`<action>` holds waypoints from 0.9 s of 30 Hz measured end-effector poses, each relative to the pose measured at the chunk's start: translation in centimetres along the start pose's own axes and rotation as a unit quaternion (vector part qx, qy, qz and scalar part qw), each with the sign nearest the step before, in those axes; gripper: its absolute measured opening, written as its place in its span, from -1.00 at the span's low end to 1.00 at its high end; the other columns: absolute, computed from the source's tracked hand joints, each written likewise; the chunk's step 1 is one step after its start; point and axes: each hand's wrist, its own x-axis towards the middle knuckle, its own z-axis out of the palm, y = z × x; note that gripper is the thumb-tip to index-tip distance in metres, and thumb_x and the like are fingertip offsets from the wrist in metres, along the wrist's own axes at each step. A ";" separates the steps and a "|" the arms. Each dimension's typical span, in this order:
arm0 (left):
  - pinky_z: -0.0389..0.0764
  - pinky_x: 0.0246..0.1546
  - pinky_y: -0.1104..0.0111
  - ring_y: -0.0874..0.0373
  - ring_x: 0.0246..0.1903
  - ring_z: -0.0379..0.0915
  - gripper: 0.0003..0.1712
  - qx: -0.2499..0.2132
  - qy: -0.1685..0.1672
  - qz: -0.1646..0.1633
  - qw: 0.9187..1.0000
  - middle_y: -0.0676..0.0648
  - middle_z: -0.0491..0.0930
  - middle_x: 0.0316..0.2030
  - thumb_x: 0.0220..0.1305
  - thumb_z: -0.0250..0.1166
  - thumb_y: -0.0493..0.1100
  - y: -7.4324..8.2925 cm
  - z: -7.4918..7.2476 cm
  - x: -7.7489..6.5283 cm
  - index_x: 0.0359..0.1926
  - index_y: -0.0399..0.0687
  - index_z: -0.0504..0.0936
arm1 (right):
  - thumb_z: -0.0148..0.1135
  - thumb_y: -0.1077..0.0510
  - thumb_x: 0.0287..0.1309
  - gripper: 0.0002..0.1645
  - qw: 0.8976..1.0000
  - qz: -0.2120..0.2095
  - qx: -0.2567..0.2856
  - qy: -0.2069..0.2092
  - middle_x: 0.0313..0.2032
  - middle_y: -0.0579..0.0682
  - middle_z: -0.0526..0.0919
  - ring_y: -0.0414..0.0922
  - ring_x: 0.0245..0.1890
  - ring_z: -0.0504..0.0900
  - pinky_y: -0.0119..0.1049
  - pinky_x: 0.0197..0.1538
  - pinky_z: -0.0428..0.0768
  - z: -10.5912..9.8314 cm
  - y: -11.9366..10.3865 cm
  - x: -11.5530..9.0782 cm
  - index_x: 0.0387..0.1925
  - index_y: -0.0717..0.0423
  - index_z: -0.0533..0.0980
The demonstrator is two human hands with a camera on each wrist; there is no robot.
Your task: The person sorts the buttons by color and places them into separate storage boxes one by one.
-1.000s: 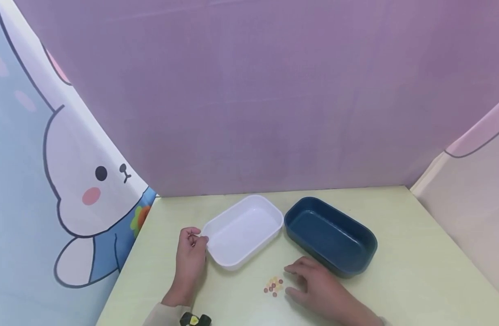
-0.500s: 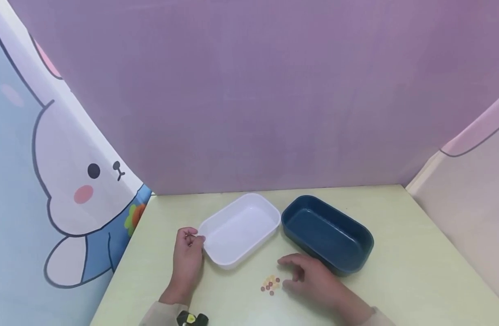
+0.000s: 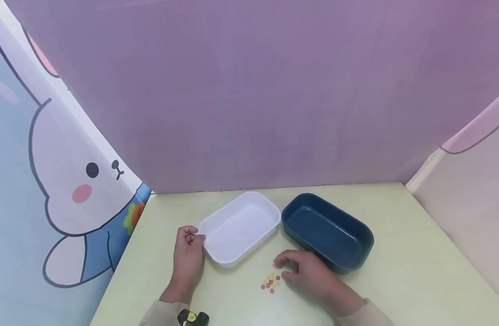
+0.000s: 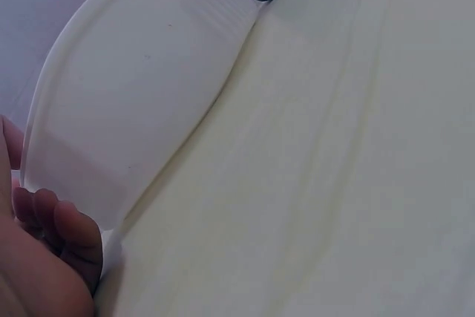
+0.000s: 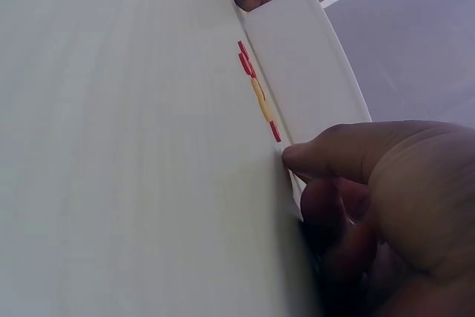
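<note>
My left hand (image 3: 188,258) grips the left end of a white rectangular container (image 3: 241,228), thumb and curled fingers at its rim. In the left wrist view these fingers (image 4: 78,235) sit against the container's near corner. A loose cluster of small flat red and yellow discs (image 3: 270,283) lies on the table in front of the container. Just right of the discs is my right hand (image 3: 308,274), its thumb and index finger bent and apart with nothing visible between them. Seen from the right wrist, the discs (image 5: 260,98) lie flat beyond the thumb tip; the other fingers are partly hidden.
A dark blue rectangular container (image 3: 328,233) stands right of the white one, their corners nearly touching. Both rest on a pale green table (image 3: 408,253). A purple cloth wall (image 3: 273,99) rises behind, and a rabbit-print cloth (image 3: 78,181) hangs at the left.
The right hand has shifted slightly left and away from me, closer beside the discs. The left hand stays on the white container. The head view has turned a little.
</note>
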 end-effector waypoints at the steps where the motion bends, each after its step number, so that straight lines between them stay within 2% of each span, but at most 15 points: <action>1: 0.55 -0.32 0.38 0.10 -0.32 0.42 -0.65 0.002 0.001 0.001 1.000 -0.04 0.46 -0.23 0.60 0.21 -0.20 0.0 0.0 0.0 0.27 -0.06 0.35 | 0.63 0.18 0.25 -0.57 1.000 -0.002 0.000 0.001 -0.06 -0.43 0.82 -0.31 -0.41 0.55 -0.38 -0.26 0.59 0.0 -0.1 0.1 0.00 -0.44 0.78; 12: 0.59 -0.21 0.39 0.01 -0.21 0.46 -0.68 0.022 0.000 0.003 1.000 -0.11 0.48 -0.18 0.62 0.16 -0.17 0.1 0.2 -0.2 0.26 -0.05 0.34 | 0.63 0.17 0.25 -0.64 1.000 -0.018 0.000 0.006 -0.09 -0.44 0.82 -0.34 -0.39 0.57 -0.40 -0.21 0.61 0.3 -0.3 0.3 -0.08 -0.40 0.79; 20: 0.62 -0.18 0.39 0.01 -0.18 0.49 -0.67 0.021 -0.006 -0.009 1.000 -0.11 0.50 -0.17 0.61 0.18 -0.17 -0.2 -0.2 -0.8 0.26 -0.05 0.34 | 0.66 0.08 0.24 -0.64 0.999 -0.041 -0.019 0.000 -0.03 -0.47 0.80 -0.41 -0.15 0.62 -0.40 -0.04 0.66 1.1 0.3 -0.5 -0.01 -0.44 0.81; 27: 0.62 -0.17 0.39 0.00 -0.16 0.50 -0.66 0.024 -0.005 -0.009 1.000 -0.12 0.51 -0.15 0.63 0.18 -0.16 -0.1 -0.4 -1.0 0.28 -0.04 0.33 | 0.64 0.11 0.28 -0.62 0.995 -0.088 -0.038 -0.018 -0.17 -0.43 0.71 -0.40 -0.29 0.55 -0.44 -0.20 0.61 0.9 0.6 -0.7 0.07 -0.35 0.84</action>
